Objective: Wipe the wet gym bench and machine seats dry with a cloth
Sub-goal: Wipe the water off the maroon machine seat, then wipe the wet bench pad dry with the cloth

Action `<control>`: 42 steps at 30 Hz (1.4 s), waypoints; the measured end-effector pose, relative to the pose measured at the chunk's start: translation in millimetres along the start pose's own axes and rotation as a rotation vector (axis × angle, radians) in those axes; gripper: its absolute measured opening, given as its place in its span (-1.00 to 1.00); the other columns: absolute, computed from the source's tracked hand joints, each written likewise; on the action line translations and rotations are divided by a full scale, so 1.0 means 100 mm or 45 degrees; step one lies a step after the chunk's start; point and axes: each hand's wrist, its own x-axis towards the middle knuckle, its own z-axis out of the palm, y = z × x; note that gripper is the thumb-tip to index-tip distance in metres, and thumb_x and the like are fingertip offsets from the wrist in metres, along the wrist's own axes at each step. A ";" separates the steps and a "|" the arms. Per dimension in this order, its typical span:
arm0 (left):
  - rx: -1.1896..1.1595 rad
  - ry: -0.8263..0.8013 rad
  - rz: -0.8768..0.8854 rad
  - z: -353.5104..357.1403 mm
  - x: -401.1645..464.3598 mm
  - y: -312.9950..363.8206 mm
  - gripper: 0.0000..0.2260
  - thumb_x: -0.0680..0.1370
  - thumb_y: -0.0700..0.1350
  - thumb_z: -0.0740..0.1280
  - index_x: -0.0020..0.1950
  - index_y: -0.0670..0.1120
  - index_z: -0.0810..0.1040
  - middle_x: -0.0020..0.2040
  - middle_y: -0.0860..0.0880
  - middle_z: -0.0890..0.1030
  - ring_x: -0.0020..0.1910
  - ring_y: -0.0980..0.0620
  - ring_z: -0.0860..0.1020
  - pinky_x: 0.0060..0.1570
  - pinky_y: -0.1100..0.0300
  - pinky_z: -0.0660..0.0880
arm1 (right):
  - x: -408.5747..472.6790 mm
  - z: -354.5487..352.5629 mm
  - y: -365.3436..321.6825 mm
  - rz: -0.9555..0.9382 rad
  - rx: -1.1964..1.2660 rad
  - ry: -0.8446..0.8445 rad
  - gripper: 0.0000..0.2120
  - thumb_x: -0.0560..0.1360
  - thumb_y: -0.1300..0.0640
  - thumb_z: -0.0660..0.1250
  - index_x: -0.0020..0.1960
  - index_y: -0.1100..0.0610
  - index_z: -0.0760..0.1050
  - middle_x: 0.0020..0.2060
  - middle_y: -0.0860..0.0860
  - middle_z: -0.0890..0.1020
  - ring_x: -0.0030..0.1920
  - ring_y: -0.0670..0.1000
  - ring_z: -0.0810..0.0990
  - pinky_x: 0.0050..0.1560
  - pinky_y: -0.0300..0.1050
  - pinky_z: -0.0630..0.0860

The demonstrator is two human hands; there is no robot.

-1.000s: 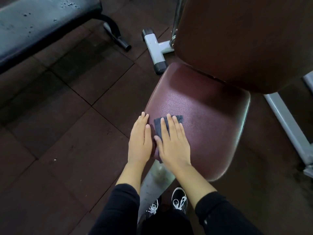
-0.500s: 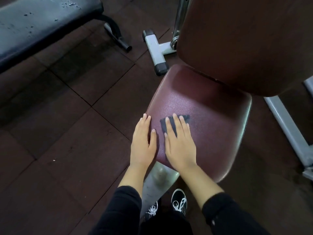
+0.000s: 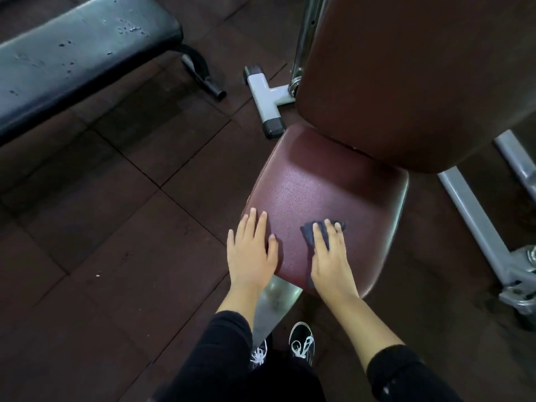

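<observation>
- Right hand [image 3: 329,258] lies flat, palm down, fingers spread, pressing a small dark cloth [image 3: 311,233] onto the maroon machine seat [image 3: 324,184]. Cloth sits on the front half of the pad, mostly under the hand; only its edges show past the fingertips and along the thumb side.
- Left hand [image 3: 251,250] flat and empty, fingers extended, resting on the seat's front-left edge, apart from the cloth. Judged to be bracing.
- Seat surface: no droplets can be made out from here; the rear part lies in the shadow of the backrest [image 3: 412,76], so whether it is dry cannot be told.
- Risk 1: cloth is smaller than the palm. A flat press without a pinch could let it bunch or slide out under the hand, so skin, not fabric, would drag over the vinyl.
- Risk 2: the shaded strip below the backrest is easy to skip; moisture could stay in the seam.
- Risk 3: a stroke carried past the rounded front rim could drop the cloth to the floor [image 3: 116,242], picking up grit.
- Risk 4: the dark bench [image 3: 72,56] at upper left shows visible beads of water. One small cloth may saturate and only smear them.
- Risk 5: the left hand sits half off the edge; leaning on it could slip.
</observation>
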 end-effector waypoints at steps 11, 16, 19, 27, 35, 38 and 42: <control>0.223 -0.308 0.120 -0.75 -0.67 0.66 -0.52 0.63 0.04 0.05 0.56 0.02 0.14 0.50 0.07 0.29 0.48 0.08 0.21 0.44 -0.01 0.06 | -0.51 -0.81 -0.17 -0.002 0.059 -0.307 -0.52 0.47 0.29 0.26 0.38 0.31 0.34 0.35 0.24 0.39 0.35 0.23 0.40 0.32 0.00 0.33; 0.255 -0.267 0.101 -1.08 -1.00 0.93 -0.51 0.63 0.02 0.06 0.56 -0.03 0.14 0.48 0.07 0.32 0.46 0.07 0.24 0.45 -0.01 0.12 | -0.76 -1.36 -0.32 -0.057 -0.055 -0.303 -0.53 0.05 0.29 0.60 -0.07 0.40 0.61 0.02 0.21 0.64 0.05 0.15 0.64 -0.05 -0.04 0.61; 0.250 -0.232 0.059 -1.17 -1.20 1.05 -0.51 0.64 0.03 0.05 0.57 -0.02 0.12 0.50 0.08 0.29 0.47 0.08 0.23 0.45 -0.01 0.10 | -0.90 -1.49 -0.31 -0.025 0.101 -0.283 -0.46 0.48 0.29 0.27 0.43 0.32 0.24 0.43 0.21 0.28 0.42 0.18 0.28 0.39 -0.07 0.26; 0.223 -0.222 -0.166 -1.16 -1.61 1.18 -0.51 0.64 0.03 0.06 0.57 0.00 0.11 0.52 0.09 0.25 0.48 0.08 0.20 0.46 -0.04 0.10 | -1.11 -1.60 -0.21 -0.173 0.145 -0.448 -0.28 0.50 0.24 0.31 0.53 0.17 -0.02 0.50 0.10 0.02 0.50 0.10 0.04 0.45 -0.20 0.02; 0.187 -0.136 -0.462 -1.31 -2.34 1.28 -0.51 0.64 -0.01 0.06 0.57 -0.03 0.12 0.48 0.05 0.32 0.44 0.02 0.28 0.42 -0.08 0.15 | -1.43 -1.75 -0.33 -0.482 0.113 -0.503 -0.45 0.54 0.28 0.19 0.49 0.25 0.10 0.46 0.19 0.14 0.46 0.17 0.12 0.44 -0.10 0.06; 0.179 -0.074 -0.588 -1.38 -2.73 1.22 -0.51 0.64 0.00 0.06 0.57 -0.04 0.11 0.48 0.04 0.32 0.44 0.02 0.27 0.41 -0.08 0.15 | -1.59 -1.80 -0.48 -0.625 0.086 -0.511 -0.47 0.55 0.25 0.17 0.48 0.24 0.12 0.45 0.18 0.20 0.46 0.14 0.14 0.44 -0.09 0.07; 0.165 0.011 -0.742 -1.51 -3.24 1.09 -0.52 0.64 0.01 0.06 0.57 -0.05 0.13 0.46 0.04 0.34 0.43 0.02 0.28 0.41 -0.07 0.16 | -1.92 -1.84 -0.83 -0.707 0.104 -0.666 -0.48 0.57 0.22 0.17 0.49 0.20 0.12 0.48 0.15 0.15 0.47 0.16 0.14 0.46 -0.01 0.12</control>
